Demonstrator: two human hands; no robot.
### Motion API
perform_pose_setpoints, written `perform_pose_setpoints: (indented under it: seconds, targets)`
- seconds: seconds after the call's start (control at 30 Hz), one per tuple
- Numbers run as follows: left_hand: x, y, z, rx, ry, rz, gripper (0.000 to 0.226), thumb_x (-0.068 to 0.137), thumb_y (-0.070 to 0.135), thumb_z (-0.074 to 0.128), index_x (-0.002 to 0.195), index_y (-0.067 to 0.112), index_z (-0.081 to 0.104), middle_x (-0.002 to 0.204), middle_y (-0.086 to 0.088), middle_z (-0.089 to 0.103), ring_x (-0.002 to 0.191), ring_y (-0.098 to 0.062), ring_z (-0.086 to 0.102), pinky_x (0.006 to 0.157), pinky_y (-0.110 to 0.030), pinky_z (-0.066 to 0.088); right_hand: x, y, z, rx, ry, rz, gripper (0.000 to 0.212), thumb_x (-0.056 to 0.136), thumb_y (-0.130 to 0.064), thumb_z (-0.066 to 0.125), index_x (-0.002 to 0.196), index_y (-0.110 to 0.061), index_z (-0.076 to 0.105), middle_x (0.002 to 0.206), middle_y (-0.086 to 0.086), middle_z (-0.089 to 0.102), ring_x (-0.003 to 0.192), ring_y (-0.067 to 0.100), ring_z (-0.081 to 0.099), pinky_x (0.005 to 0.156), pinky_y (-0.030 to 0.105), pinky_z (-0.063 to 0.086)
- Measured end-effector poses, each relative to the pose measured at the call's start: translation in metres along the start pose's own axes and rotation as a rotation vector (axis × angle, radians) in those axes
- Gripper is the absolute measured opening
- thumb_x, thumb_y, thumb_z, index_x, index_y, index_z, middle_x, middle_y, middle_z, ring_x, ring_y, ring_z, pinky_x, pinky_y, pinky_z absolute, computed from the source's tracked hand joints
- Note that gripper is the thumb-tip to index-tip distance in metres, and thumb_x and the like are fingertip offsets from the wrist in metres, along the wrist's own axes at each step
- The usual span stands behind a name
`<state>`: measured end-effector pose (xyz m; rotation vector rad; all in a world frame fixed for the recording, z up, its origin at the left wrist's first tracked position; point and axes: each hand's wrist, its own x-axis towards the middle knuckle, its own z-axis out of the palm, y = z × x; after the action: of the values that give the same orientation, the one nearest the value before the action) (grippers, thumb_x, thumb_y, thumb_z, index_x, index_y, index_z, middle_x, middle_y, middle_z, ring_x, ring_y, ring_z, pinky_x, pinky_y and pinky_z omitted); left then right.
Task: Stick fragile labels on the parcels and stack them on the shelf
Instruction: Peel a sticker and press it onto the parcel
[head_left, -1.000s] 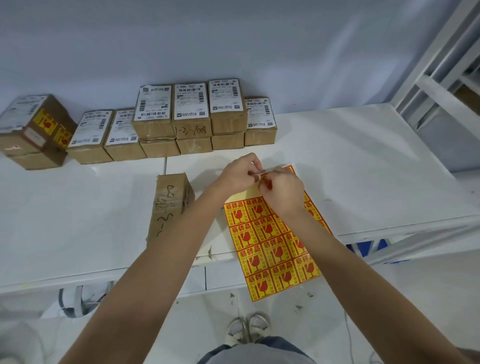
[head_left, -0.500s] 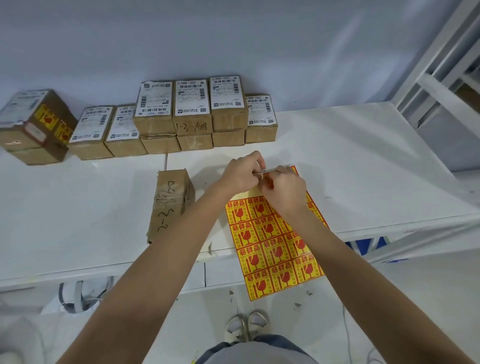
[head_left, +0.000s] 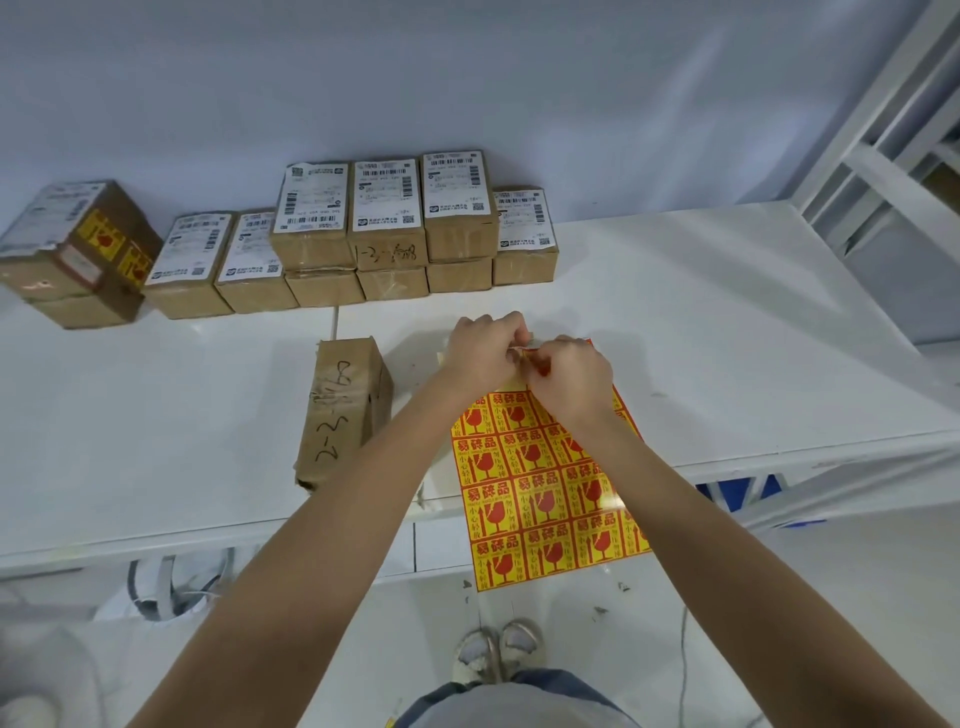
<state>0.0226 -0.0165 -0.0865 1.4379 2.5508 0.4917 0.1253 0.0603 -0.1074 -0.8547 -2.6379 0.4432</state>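
Both arms reach forward over the white table (head_left: 727, 322), hands meeting at the far edge of the label sheet (head_left: 540, 488). The left hand (head_left: 483, 353) has its fingers curled, pinching the sheet's top edge. The right hand (head_left: 569, 376), knuckles up, pinches what looks like one red-and-yellow label (head_left: 535, 358) at that corner, though the fingers hide most of it. The sheet lies on the table, its near end overhanging the front edge.

Far left, a labelled parcel (head_left: 83, 244) sits atop another. A row of parcels (head_left: 384, 228) stands along the wall. One brown parcel (head_left: 343, 410) lies just left of the left forearm. White shelf framing (head_left: 883, 145) rises at right.
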Motion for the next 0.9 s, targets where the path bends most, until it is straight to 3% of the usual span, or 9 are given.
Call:
perform_pose_setpoints:
  seconds: [0.1,0.2,0.33,0.47,0.57,0.73,0.9]
  targets:
    - [-0.015,0.005,0.012,0.120,0.103,-0.084,0.028,0.086,0.009,0.050,0.113,0.012,0.058,0.115,-0.004,0.061,0.111,-0.024,0.049,0.090,-0.032,0.034,0.004,-0.009,-0.004,-0.156,-0.070,-0.049,0.023,0.089,-0.022,0.054,0.084,-0.005,0.068,0.083,0.010,0.063,0.074,0.024,0.056,0.057,0.027,0.032]
    - [-0.040,0.014,0.031,0.084,0.132,-0.133,0.038,0.089,0.008,0.046,0.126,0.007,0.052,0.128,-0.010,0.054,0.119,-0.026,0.047,0.098,-0.034,0.037,0.006,-0.016,-0.005,-0.277,-0.127,-0.105,0.021,0.091,-0.014,0.048,0.090,-0.002,0.066,0.092,0.013,0.062,0.084,0.028,0.059,0.058,0.030,0.033]
    - [-0.065,0.016,0.056,-0.021,0.102,-0.124,0.055,0.098,0.024,0.032,0.149,0.006,0.018,0.155,-0.012,0.021,0.145,-0.025,0.015,0.118,-0.033,0.009,0.003,-0.018,-0.002,-0.356,-0.111,-0.185,0.027,0.095,-0.013,0.042,0.094,-0.002,0.067,0.096,0.014,0.062,0.089,0.029,0.060,0.060,0.031,0.039]
    - [-0.072,0.012,0.063,0.084,0.100,-0.104,0.071,0.090,0.045,0.003,0.149,0.008,0.014,0.157,-0.010,0.015,0.146,-0.021,0.007,0.116,-0.029,-0.005,0.002,-0.017,0.000,-0.354,-0.134,-0.186,0.031,0.097,-0.019,0.041,0.097,-0.003,0.068,0.098,0.013,0.061,0.091,0.026,0.058,0.061,0.030,0.039]
    - [-0.068,0.002,0.061,0.156,0.053,-0.054,0.077,0.086,0.049,-0.005,0.150,0.011,0.012,0.158,-0.007,0.010,0.147,-0.019,0.002,0.114,-0.027,-0.009,0.001,-0.011,0.000,-0.305,-0.113,-0.132,0.035,0.097,-0.030,0.045,0.095,-0.004,0.069,0.095,0.011,0.061,0.089,0.025,0.058,0.059,0.029,0.035]
    - [-0.063,-0.011,0.054,0.195,-0.004,-0.017,0.056,0.102,0.036,0.017,0.151,0.012,0.007,0.159,-0.004,0.002,0.146,-0.016,-0.004,0.118,-0.031,-0.007,0.001,-0.003,0.005,-0.187,-0.093,0.009,0.042,0.090,-0.051,0.049,0.085,-0.012,0.066,0.084,0.005,0.062,0.081,0.022,0.059,0.059,0.026,0.036]
    - [-0.066,-0.008,0.053,0.127,0.014,-0.068,0.058,0.102,0.034,0.023,0.151,0.009,0.004,0.159,-0.005,0.000,0.146,-0.015,-0.006,0.117,-0.029,-0.009,0.003,-0.007,0.006,-0.156,-0.130,0.063,0.046,0.087,-0.058,0.049,0.087,-0.013,0.062,0.084,0.004,0.063,0.084,0.023,0.059,0.060,0.026,0.037]
